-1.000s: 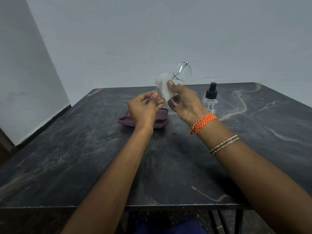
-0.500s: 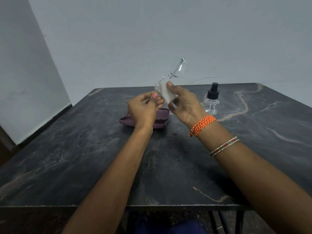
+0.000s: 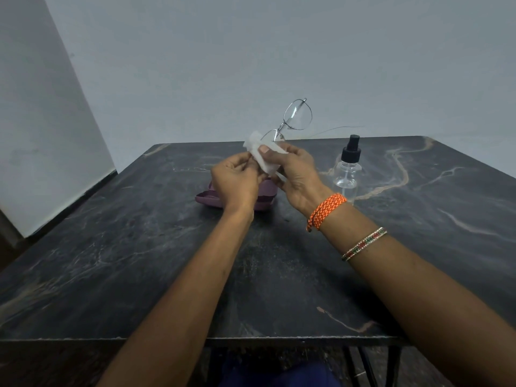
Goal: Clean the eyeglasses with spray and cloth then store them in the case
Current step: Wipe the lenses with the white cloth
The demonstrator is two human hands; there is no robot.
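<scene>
Thin wire-framed eyeglasses (image 3: 297,115) are held up above the table, one lens free in the air, the other wrapped in a white cloth (image 3: 261,156). My right hand (image 3: 296,174) pinches the cloth over that lens with thumb on top. My left hand (image 3: 236,182) grips the frame's lower end with curled fingers; what it holds is mostly hidden. A purple glasses case (image 3: 264,198) lies open on the table behind my hands, largely covered by them. A clear spray bottle (image 3: 348,169) with a black nozzle stands upright to the right.
The dark marble table (image 3: 139,247) ends at a front edge close to me. Grey walls stand behind and to the left. Metal table legs (image 3: 391,364) show below the front edge at right.
The glasses have turned so the free lens faces me more fully. The cloth has slid along the lower lens, with my right thumb now on top of it.
</scene>
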